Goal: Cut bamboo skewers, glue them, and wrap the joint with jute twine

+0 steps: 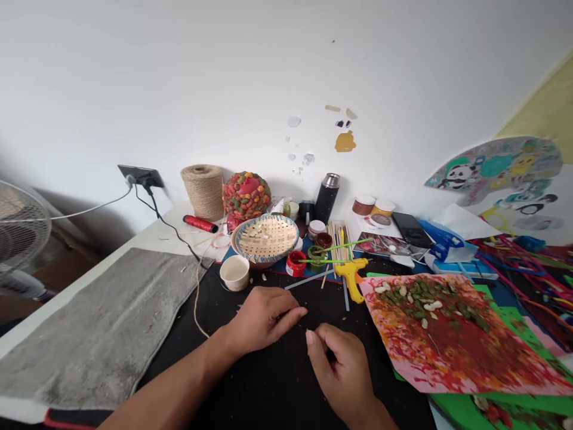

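Note:
My left hand point(267, 315) hovers over or rests on the black mat point(268, 388), fingers curled under and thumb laid along the index finger. A short gap to the right, my right hand point(341, 369) is closed in a pinch, thumb against the bent index finger. Anything between the fingertips of either hand is too small or hidden to make out. Just beyond my left hand stands a white paper cup point(235, 273). Behind it is a woven basket point(267, 239) with pale shell bits. A yellow glue gun point(351, 278) lies beyond my right hand.
Painted sheet with peanut shells point(430, 334) lies at right. Open red point(296, 263) and green point(317, 257) paint jars hold brushes. Black flask point(327, 198), shell-covered ball point(246, 195) and twine spool point(203, 191) stand near the wall. Grey cloth point(102, 328) covers the left side.

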`<state>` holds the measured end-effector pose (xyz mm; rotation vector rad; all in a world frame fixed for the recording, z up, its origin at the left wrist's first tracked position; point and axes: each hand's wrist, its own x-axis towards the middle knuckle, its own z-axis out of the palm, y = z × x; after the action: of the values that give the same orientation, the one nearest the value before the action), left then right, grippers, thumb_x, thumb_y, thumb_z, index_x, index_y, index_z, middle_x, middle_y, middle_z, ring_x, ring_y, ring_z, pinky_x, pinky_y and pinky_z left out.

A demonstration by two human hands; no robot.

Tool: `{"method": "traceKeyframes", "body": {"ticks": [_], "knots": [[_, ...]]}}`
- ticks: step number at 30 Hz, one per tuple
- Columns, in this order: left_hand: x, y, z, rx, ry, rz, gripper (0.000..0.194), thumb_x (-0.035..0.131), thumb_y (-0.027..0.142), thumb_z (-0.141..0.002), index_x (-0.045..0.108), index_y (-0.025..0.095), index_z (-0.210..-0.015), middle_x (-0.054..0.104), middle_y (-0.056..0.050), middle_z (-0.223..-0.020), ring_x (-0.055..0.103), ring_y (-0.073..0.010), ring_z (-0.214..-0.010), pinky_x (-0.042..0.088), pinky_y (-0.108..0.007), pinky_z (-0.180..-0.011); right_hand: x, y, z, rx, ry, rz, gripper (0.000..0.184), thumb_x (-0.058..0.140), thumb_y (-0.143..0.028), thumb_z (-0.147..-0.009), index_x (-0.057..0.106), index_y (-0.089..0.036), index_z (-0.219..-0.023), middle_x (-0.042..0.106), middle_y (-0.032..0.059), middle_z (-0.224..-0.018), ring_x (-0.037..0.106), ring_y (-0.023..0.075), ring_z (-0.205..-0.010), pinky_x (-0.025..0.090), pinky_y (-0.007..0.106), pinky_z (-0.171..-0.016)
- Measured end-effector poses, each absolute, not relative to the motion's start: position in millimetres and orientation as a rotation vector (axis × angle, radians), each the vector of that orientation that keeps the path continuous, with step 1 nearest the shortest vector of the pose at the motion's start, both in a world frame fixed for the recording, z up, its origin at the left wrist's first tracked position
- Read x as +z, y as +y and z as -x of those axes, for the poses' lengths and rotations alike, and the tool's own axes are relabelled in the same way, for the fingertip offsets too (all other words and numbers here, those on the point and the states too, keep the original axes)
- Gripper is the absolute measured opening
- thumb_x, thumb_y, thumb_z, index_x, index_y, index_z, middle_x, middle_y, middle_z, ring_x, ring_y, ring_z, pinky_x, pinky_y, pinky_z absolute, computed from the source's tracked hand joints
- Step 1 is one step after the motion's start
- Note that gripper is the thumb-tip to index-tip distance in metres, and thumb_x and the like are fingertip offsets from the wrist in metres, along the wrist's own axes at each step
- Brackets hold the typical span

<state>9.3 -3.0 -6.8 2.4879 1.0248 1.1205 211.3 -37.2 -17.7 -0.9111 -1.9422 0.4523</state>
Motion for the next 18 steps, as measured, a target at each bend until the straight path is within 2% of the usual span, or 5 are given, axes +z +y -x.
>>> {"method": "traceKeyframes", "body": {"ticks": [18], "knots": [[-8.7, -2.1, -9.0, 1.108, 1.043, -2.47, 0.03, 0.055, 0.028, -0.108, 0.067, 0.016, -0.084, 0.068, -0.003, -0.071, 0.063, -0.0141, -0.063, 0.039, -0.026, -0.059, -16.9, -37.6, -208.7, 0.43, -1.949, 0.903, 0.041, 0.052, -0.02, -0.105, 0.035, -0.023, -0.067, 0.038, -0.0075, -0.055, 0.04, 0.0086, -0.045, 0.03, 0.024, -0.048]]}}
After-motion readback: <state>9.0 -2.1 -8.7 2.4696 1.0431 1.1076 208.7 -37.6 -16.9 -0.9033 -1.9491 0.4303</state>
